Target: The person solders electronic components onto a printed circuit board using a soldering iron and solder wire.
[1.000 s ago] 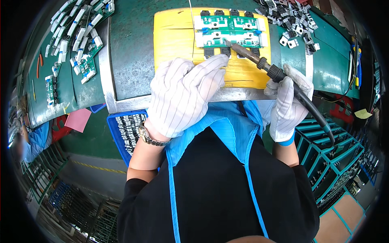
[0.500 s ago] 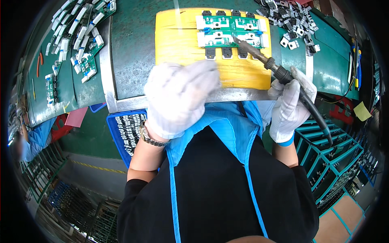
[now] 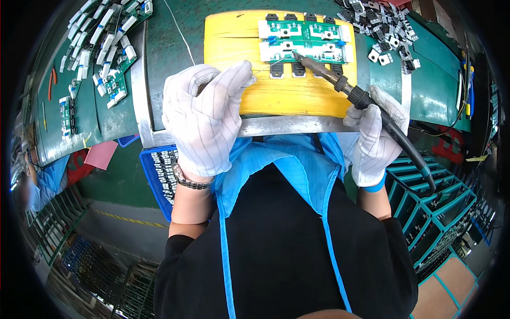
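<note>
My left hand [image 3: 204, 119], in a white striped glove, pinches a thin solder wire [image 3: 182, 37] between thumb and fingers. One end of the wire reaches right toward the boards; the rest runs up past the far edge. My right hand [image 3: 378, 138], gloved too, grips the handle of a soldering iron [image 3: 325, 73]. Its tip meets the lower row of green circuit boards [image 3: 305, 38], close to the wire's end; whether they touch is too small to tell. Black tabbed parts [image 3: 277, 70] stick out along the boards' long sides. A yellow board [image 3: 228, 42] lies beneath them.
Piled circuit boards with white parts [image 3: 103, 40] lie at the far left. Loose black and silver parts [image 3: 385, 32] are heaped at the far right. A blue tray [image 3: 159, 181] of small parts sits below the metal bench edge [image 3: 297, 125]. Teal racks [image 3: 430, 196] stand at right.
My left hand has moved left and sharpened from a blur, and the solder wire now shows in it. The soldering iron's tip has shifted left and slightly down along the boards.
</note>
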The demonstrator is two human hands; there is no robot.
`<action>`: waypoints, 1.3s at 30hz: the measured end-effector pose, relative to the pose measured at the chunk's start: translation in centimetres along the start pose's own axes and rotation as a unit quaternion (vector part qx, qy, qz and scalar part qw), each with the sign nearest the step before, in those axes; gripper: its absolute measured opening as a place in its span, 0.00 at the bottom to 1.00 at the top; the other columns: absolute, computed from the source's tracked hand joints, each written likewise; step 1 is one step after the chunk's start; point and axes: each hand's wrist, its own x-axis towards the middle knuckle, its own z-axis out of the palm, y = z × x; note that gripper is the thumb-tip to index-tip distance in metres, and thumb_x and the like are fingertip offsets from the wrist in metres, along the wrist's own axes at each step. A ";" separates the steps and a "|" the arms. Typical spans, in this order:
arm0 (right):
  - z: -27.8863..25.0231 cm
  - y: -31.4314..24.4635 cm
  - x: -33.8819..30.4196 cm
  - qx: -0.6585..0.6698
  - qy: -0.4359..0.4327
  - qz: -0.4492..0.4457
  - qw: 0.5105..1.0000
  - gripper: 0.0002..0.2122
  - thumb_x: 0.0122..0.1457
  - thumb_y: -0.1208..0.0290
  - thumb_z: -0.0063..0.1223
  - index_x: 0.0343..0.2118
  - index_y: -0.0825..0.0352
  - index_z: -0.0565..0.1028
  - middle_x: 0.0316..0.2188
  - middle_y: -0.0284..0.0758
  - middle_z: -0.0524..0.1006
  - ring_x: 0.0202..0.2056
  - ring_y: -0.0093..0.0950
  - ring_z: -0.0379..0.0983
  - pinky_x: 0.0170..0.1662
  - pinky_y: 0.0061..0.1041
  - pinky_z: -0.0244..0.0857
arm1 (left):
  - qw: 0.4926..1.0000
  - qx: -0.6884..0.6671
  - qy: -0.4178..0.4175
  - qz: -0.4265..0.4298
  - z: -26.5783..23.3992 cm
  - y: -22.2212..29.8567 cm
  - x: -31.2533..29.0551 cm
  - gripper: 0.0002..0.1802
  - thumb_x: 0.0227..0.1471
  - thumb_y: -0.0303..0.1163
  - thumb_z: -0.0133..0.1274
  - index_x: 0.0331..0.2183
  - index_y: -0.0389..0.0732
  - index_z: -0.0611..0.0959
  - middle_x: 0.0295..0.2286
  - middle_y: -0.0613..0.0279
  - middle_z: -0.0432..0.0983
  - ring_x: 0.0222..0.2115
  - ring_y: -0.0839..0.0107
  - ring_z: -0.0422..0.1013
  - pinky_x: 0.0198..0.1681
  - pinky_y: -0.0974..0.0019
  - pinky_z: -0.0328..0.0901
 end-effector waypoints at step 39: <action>0.3 0.2 0.2 -0.035 -0.028 -0.023 0.999 0.17 0.70 0.67 0.54 0.56 0.72 0.71 0.33 0.45 0.81 0.26 0.25 0.79 0.32 0.21 0.76 | 0.990 -0.051 -0.119 0.060 -0.5 1.1 -0.3 0.13 0.50 0.25 0.64 0.40 0.45 0.84 0.45 0.66 0.86 0.39 0.65 0.79 0.45 0.62 0.70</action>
